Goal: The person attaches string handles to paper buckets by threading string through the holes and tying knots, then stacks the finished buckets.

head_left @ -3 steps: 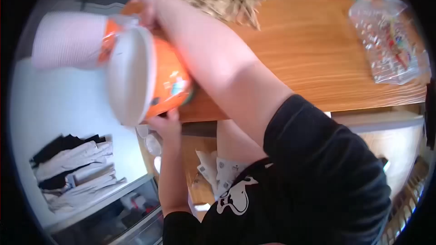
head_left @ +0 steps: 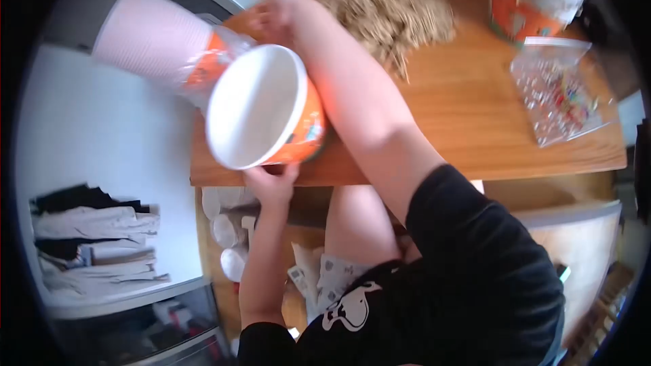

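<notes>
My left hand (head_left: 272, 184) grips the lower rim of an orange paper bucket (head_left: 308, 129) with a white inside, tilted so its mouth faces left and up toward me. Behind the bucket, a stack of paper buckets (head_left: 152, 37) in a clear plastic sleeve lies on its side, reaching past the table's left edge. My right arm crosses over the table, and my right hand (head_left: 277, 13) is above the sleeve's end with loosely bent fingers apart. I see nothing in that hand. The bucket partly hides the sleeve's near end.
A heap of tan crinkled paper strips (head_left: 386, 17) lies at the back of the wooden table (head_left: 468, 108). At right are a clear zip bag of small colourful pieces (head_left: 559, 95) and another orange bucket (head_left: 525, 7) with plastic over it. Folded clothes (head_left: 95, 230) lie on a shelf at left.
The view has shifted, so the table appears further right. The bucket's mouth is turned more toward me. My right hand shows more clearly beyond the bucket, further from the stack.
</notes>
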